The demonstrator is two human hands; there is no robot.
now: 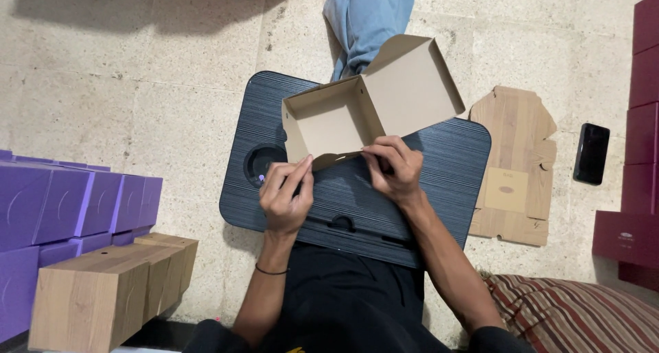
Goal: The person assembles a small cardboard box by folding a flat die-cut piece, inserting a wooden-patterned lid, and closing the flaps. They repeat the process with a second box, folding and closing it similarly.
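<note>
The half-folded cardboard box [343,120] sat on the dark lap desk [446,161], lid up. The left hand [285,195] and right hand [395,168] each pinched its front flap. It looked light and easily creased, best gripped along the folded edges.

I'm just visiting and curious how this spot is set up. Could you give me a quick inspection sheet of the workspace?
Surface: dark lap tray over a pale stone floor.
Job's things: open cardboard box, lid up.
Clutter: flat wood-print box blank, black phone, purple boxes, wood-print boxes, maroon boxes, striped cushion, blue cloth.
Grips: left hand and right hand pinch the box's front edge.
Cables: nothing seen.
Surroundings: nothing seen.
</note>
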